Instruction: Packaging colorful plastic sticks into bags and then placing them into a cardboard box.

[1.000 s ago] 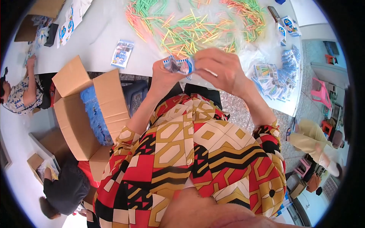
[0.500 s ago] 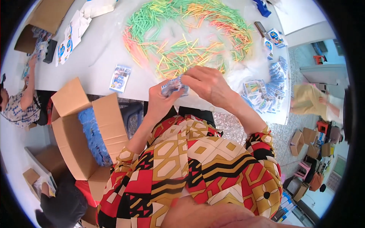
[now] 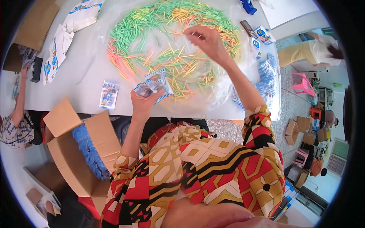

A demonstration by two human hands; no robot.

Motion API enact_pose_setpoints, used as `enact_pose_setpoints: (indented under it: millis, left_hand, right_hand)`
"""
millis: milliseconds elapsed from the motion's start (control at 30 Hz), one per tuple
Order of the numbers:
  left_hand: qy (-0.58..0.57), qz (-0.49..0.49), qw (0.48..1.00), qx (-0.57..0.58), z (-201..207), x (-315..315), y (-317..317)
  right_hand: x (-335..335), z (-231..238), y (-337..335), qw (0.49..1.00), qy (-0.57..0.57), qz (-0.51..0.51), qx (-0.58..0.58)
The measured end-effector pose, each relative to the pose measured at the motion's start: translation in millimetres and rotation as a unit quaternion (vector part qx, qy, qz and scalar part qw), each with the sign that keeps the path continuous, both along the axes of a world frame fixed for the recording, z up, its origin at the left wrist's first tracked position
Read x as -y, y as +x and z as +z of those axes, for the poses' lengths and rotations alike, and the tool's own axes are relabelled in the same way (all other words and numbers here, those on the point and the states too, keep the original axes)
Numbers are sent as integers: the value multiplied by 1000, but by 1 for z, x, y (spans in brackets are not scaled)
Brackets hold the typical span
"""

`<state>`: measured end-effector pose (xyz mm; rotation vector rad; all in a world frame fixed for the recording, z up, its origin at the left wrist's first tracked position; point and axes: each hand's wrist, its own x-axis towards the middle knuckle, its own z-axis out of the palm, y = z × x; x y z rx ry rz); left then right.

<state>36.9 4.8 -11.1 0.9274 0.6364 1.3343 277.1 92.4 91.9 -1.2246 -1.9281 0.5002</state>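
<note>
My left hand [image 3: 142,105] is closed on the lower part of a blue-and-white plastic packet [image 3: 156,80], above the table's near edge. The packet is spread wide at its upper side; what is inside cannot be made out. Over the far part of a heap of thin green, yellow and orange-pink sticks [image 3: 134,35], my right hand [image 3: 211,42] reaches out with bent, parted fingers and no stick visible in them. The sticks lie in a rough ring on clear plastic sheeting [image 3: 224,85].
One flat packet [image 3: 109,95] lies left of my left hand. Several packets [image 3: 266,78] are piled at right, near a phone [image 3: 249,28] and a blue holder [image 3: 249,7]. An opened carton [image 3: 68,163] with blue contents stands below the table edge. At far left, another person's arm [image 3: 19,95] reaches in.
My right hand has left the packet and moved up over the sticks. The packet, now spread wider, has shifted left with my left hand. The whole view has shifted slightly.
</note>
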Motion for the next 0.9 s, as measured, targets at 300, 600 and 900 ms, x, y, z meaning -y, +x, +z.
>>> enact_pose_setpoints:
  millis: [300,600,900]
  left_hand:
    - [-40,24,995,-85,10,4,8]
    - [-9,11,999,-36,-24,15,-5]
    - [-59,-43,996,-60,-16,-7,-14]
  right_hand:
    - [-106,-8,119,906,210,-161,330]
    - [-159,-5,88,818,311,-107,471]
    - [-185,-35,74,833,298,-88,457]
